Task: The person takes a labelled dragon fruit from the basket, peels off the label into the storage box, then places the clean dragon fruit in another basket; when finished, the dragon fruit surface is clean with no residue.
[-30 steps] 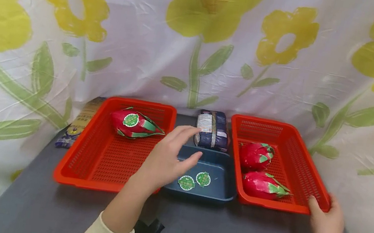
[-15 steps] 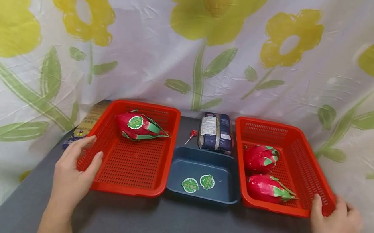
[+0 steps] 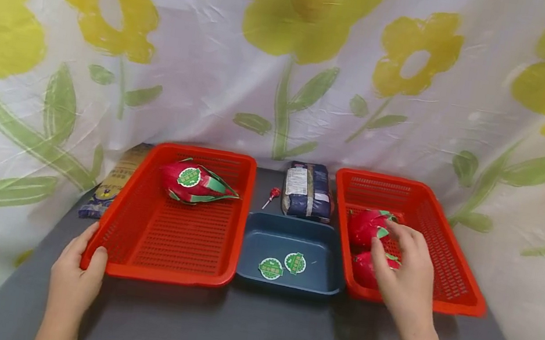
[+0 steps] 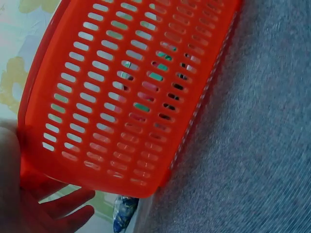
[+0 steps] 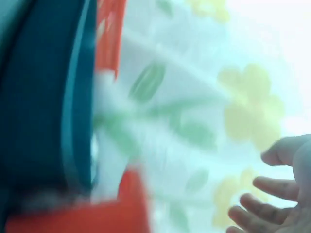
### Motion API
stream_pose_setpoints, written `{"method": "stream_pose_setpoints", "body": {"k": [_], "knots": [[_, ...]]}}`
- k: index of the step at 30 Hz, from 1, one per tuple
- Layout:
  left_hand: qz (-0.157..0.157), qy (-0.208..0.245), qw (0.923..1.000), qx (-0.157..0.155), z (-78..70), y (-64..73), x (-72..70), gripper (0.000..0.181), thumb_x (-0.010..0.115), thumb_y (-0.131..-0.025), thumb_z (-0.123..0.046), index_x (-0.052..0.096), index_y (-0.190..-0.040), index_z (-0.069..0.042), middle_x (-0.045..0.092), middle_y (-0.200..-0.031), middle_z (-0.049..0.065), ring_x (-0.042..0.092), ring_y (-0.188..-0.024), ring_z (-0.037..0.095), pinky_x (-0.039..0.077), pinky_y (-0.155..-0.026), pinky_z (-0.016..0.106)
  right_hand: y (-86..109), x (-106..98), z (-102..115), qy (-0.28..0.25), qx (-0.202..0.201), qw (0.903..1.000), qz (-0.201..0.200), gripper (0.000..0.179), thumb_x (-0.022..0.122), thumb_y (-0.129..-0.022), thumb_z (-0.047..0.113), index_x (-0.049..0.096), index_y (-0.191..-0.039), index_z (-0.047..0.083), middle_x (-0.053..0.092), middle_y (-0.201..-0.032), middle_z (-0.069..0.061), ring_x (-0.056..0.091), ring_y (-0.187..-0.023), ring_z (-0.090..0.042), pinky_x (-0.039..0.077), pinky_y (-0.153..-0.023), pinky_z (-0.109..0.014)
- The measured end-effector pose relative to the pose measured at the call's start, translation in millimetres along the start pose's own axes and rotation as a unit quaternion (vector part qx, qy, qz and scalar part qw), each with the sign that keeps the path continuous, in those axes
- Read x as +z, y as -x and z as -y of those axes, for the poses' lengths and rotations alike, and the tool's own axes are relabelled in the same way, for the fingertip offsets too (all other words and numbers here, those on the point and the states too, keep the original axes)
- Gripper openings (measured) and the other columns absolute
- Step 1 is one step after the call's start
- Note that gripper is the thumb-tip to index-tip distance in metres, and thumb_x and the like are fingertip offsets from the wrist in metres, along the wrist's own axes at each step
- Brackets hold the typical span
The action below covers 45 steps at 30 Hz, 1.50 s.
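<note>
Left Hand on Basket, Right Hand over Fruit

The left hand [image 3: 76,276] is gripping the near left corner of the left basket [image 3: 177,238]; thumb and fingers are lying on either side of the corner. One dragon fruit [image 3: 203,188], bearing a green sticker, is resting in the rear of this basket, its leafy tip pointing right.

The right hand [image 3: 406,281] is hovering over the right basket [image 3: 458,309]. Its grip is spreading well apart and is holding nothing. Below, the rear fruit [image 3: 363,229] and the front fruit [image 3: 365,271] are lying along the left wall; the hand is partly hiding both. Whether the fingertips are touching the rear fruit cannot be told.

Between the baskets, a blue tray [image 3: 259,241] is sitting on the table [image 3: 269,334], holding two loose stickers [image 3: 270,268]. A lollipop [image 3: 274,192] and a dark bag [image 3: 319,189] are lying behind it.
</note>
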State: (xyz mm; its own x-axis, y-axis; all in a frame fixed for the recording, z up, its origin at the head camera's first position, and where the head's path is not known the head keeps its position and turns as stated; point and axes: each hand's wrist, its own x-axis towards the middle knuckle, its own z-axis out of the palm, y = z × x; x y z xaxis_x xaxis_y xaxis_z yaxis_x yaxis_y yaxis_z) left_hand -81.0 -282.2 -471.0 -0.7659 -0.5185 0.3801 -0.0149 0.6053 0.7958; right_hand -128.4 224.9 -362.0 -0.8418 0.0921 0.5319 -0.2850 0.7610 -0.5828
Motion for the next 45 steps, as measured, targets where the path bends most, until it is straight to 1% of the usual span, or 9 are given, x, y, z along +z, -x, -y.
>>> {"method": "stream_pose_setpoints", "body": {"k": [3,7,12,17,22,26,33,40,45], "knots": [[-0.012,0.008,0.9998,-0.011,3.0,-0.3,-1.1,0.051,0.054,-0.096,-0.007,0.059,-0.146,-0.014,0.064,-0.131,0.014,0.053,-0.101,0.003,0.034,-0.078,0.006,-10.4,12.6,27.6,-0.022,-0.029,0.9987,0.035,0.048,0.077,-0.091,0.018,0.064,-0.137,0.011,0.060,-0.131,-0.010,0.059,-0.110,-0.027,0.059,-0.081,-0.052],[-0.027,0.023,0.9994,-0.004,4.5,-0.8,0.6,0.051,0.054,-0.095,-0.005,0.060,-0.145,-0.014,0.065,-0.127,0.014,0.047,-0.096,-0.010,0.035,-0.077,0.005,-27.8,24.0,59.5,-0.057,-0.061,0.9936,0.076,0.047,0.077,-0.092,0.019,0.064,-0.137,0.012,0.060,-0.130,-0.007,0.059,-0.113,-0.024,0.057,-0.087,-0.050],[-0.033,0.038,0.9987,-0.006,5.0,-0.5,4.1,0.051,0.055,-0.094,-0.005,0.061,-0.144,-0.014,0.065,-0.125,0.013,0.048,-0.096,-0.010,0.036,-0.077,0.004,-51.7,44.7,97.8,-0.093,-0.110,0.9819,0.123,0.049,0.078,-0.090,0.023,0.064,-0.136,0.013,0.062,-0.126,-0.004,0.060,-0.111,-0.020,0.056,-0.090,-0.043],[-0.033,0.048,0.9981,-0.018,8.7,2.2,5.7,0.051,0.055,-0.094,-0.005,0.062,-0.143,-0.015,0.064,-0.125,0.013,0.049,-0.096,-0.008,0.037,-0.076,0.004,-76.8,78.1,131.1,-0.112,-0.156,0.9647,0.180,0.043,0.073,-0.095,0.023,0.064,-0.136,0.011,0.063,-0.122,-0.003,0.060,-0.111,-0.019,0.051,-0.098,-0.037],[-0.029,0.050,0.9975,-0.041,10.5,4.0,4.9,0.050,0.055,-0.096,-0.007,0.061,-0.145,-0.017,0.063,-0.132,0.012,0.050,-0.099,-0.008,0.038,-0.077,0.001,-104.2,120.9,156.2,-0.095,-0.164,0.9488,0.253,0.043,0.068,-0.099,0.025,0.062,-0.139,0.011,0.062,-0.124,-0.004,0.059,-0.113,-0.021,0.049,-0.098,-0.035],[-0.027,0.053,0.9972,-0.045,8.5,3.8,5.3,0.050,0.055,-0.097,-0.007,0.061,-0.145,-0.017,0.063,-0.135,0.012,0.050,-0.102,-0.008,0.038,-0.078,0.001,-124.3,158.7,166.3,-0.072,-0.164,0.9359,0.303,0.043,0.068,-0.099,0.025,0.061,-0.140,0.009,0.063,-0.126,-0.006,0.059,-0.114,-0.022,0.049,-0.096,-0.035],[-0.032,0.067,0.9967,-0.032,5.4,2.9,6.7,0.050,0.055,-0.096,-0.005,0.062,-0.144,-0.017,0.063,-0.133,0.013,0.052,-0.103,-0.007,0.039,-0.080,0.002,-142.4,220.4,170.7,-0.081,-0.099,0.9152,0.382,0.043,0.069,-0.099,0.023,0.061,-0.138,0.007,0.065,-0.117,-0.009,0.061,-0.104,-0.021,0.050,-0.088,-0.033],[-0.026,0.079,0.9963,-0.022,6.5,3.7,7.4,0.051,0.055,-0.095,-0.004,0.062,-0.144,-0.016,0.062,-0.134,0.016,0.053,-0.103,-0.006,0.040,-0.080,0.003,-137.5,268.6,159.8,-0.113,0.060,0.8928,0.432,0.046,0.069,-0.099,0.020,0.059,-0.141,0.003,0.062,-0.134,-0.010,0.061,-0.115,-0.023,0.051,-0.091,-0.034],[-0.030,0.080,0.9960,-0.025,4.0,5.2,5.4,0.051,0.055,-0.095,-0.002,0.061,-0.144,-0.014,0.062,-0.137,0.016,0.052,-0.105,-0.006,0.040,-0.081,0.003,-131.2,289.9,157.0,-0.119,0.101,0.8679,0.472,0.047,0.068,-0.099,0.013,0.056,-0.142,-0.002,0.069,-0.116,-0.017,0.065,-0.106,-0.031,0.053,-0.094,-0.040]]}}
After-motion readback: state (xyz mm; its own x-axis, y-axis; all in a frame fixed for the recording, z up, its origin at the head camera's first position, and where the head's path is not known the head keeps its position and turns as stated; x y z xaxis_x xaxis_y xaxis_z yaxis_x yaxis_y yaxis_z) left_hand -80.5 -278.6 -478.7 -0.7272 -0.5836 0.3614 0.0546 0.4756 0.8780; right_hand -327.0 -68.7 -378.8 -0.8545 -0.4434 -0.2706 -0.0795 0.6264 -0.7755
